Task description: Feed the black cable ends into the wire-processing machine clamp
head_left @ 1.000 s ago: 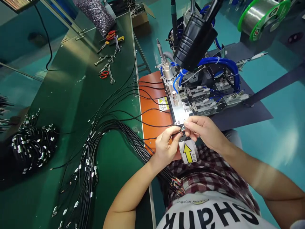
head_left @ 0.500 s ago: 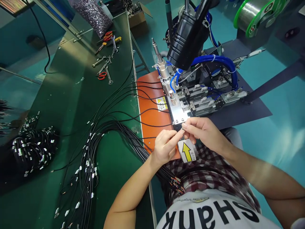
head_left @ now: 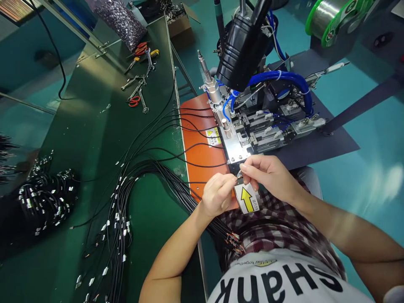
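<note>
My left hand [head_left: 218,192] is closed in a pinch on a thin black cable [head_left: 196,182], which runs in from the table side. My right hand [head_left: 263,173] faces it, thumb and fingers pinched on a small shiny metal piece [head_left: 239,173] at the cable's tip; its exact kind is too small to make out. Both hands are at the near end of the machine's metal guide [head_left: 235,150], above a plate with a yellow arrow [head_left: 247,199]. Several black cables cross the orange board [head_left: 197,158] into the guide's left side.
A thick bundle of black cables [head_left: 170,185] lies over the green table [head_left: 148,235], its wire ends by my lap. Coiled cables [head_left: 47,198] lie left. Wrenches [head_left: 143,101] and pliers [head_left: 141,49] sit farther back. A black cylinder [head_left: 238,54] overhangs the machine; a solder spool [head_left: 330,19] stands behind.
My left hand has drawn back slightly to the left, opening a small gap between the hands where the shiny piece now shows. My right hand stays nearly in place.
</note>
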The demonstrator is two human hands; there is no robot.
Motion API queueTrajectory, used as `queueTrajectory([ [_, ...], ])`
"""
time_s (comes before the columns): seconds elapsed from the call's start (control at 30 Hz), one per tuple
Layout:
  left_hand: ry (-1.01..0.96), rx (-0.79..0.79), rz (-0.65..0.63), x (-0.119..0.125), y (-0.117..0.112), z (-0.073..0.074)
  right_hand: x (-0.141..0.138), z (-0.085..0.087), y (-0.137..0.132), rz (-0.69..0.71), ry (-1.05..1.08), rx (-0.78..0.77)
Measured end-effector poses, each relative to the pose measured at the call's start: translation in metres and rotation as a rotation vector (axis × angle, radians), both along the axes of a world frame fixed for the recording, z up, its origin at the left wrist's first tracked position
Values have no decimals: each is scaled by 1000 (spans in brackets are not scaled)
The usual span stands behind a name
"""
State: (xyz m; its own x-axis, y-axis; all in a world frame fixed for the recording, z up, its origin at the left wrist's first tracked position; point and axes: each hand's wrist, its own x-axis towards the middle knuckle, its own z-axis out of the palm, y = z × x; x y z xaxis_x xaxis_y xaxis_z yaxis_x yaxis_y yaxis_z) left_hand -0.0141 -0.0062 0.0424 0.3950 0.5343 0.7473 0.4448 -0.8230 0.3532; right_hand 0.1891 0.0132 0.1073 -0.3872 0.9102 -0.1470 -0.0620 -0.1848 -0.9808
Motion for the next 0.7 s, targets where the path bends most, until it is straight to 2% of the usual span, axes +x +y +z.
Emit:
queueTrajectory([
  [0.1, -89, -78, -1, 3, -1, 0, 0, 3, -1, -19, -30, 22],
  [0.27, -118, -174, 11, 5, -3, -2, 0, 5, -3, -58, -79, 63],
  [0.5, -129, -196, 15, 3, -6, -5, -1, 2, -3, -68, -73, 74],
  [0.7, -104, -187, 42, 7, -7, -2, -1, 1, -4, -70, -65, 77],
])
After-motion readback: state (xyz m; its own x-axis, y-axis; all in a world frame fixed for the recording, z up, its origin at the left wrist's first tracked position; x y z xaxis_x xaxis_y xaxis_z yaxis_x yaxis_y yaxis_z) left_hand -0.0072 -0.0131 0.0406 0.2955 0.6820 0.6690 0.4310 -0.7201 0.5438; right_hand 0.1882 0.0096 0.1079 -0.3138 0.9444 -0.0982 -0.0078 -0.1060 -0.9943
